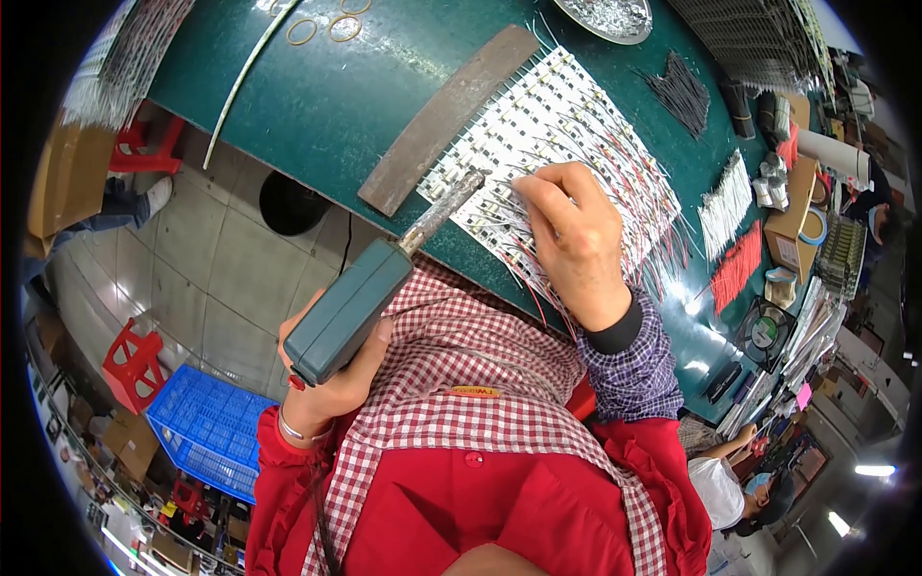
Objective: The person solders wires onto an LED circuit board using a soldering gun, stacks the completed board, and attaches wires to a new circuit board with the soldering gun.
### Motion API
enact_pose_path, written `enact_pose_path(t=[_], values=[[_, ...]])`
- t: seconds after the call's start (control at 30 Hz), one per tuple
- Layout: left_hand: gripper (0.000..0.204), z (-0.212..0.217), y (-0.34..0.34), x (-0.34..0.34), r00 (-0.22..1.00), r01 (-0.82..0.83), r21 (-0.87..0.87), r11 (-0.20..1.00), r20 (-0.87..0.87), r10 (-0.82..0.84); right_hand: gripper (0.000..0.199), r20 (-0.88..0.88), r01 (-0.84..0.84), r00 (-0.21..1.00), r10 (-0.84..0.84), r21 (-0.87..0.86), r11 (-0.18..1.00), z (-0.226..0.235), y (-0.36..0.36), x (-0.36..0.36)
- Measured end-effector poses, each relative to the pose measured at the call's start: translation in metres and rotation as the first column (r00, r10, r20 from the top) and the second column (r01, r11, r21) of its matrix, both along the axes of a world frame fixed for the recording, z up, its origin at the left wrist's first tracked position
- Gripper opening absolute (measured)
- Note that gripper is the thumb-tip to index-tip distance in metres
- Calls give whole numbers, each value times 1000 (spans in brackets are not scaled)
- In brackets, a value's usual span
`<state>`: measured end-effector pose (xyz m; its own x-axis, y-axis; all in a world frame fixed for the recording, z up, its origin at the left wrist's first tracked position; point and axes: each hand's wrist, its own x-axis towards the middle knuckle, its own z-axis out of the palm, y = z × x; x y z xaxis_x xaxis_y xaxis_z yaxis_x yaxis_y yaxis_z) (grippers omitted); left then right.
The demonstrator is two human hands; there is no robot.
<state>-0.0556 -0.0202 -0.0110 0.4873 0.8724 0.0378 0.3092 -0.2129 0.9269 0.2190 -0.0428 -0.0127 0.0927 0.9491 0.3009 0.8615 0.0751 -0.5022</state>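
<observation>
My left hand [357, 372] is wrapped round the dark green handle of a soldering iron [351, 305]. Its metal barrel points up and to the right, and the tip reaches the white panel of small circuit boards [526, 123] on the bench. Just right of that tip, my right hand [582, 240] rests over the panel with thumb and forefinger pinched together; what lies between them is too small to make out. Thin black, red and white wires [639, 187] run from the boards toward the right. A flat brown bar [449, 117] lies along the panel's left edge.
Bundles of black wires [680, 94], white wires [727, 206] and red wires [738, 266] lie on the right of the green bench [317, 106]. A metal dish [615, 29] stands at the back. Left on the floor are a bin [291, 204] and a blue crate [204, 422].
</observation>
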Motion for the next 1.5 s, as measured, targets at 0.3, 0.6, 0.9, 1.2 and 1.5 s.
enact_pose_path(t=[0.3, 0.6, 0.9, 1.2, 1.5], values=[[22, 4, 0, 2, 999, -38, -98, 994, 14, 39, 22, 24, 53, 998, -52, -46, 998, 9, -10, 10], [21, -7, -1, 5, 999, -41, -26, 999, -8, 41, 18, 14, 237, 971, -238, 37, 971, 31, -13, 12], [20, -4, -5, 2, 1000, -8, -9, 1000, -7, 8, 15, -187, 23, 982, -29, -33, 999, -7, -2, -7], [18, -4, -2, 8, 999, 32, -59, 998, -8, -32, 18, -86, 22, 996, -27, -51, 998, -9, -2, -6], [17, -3, -4, 6, 998, 50, -40, 998, -45, -52, 21, -31, 5, 999, -7, -50, 999, -10, -1, -8]])
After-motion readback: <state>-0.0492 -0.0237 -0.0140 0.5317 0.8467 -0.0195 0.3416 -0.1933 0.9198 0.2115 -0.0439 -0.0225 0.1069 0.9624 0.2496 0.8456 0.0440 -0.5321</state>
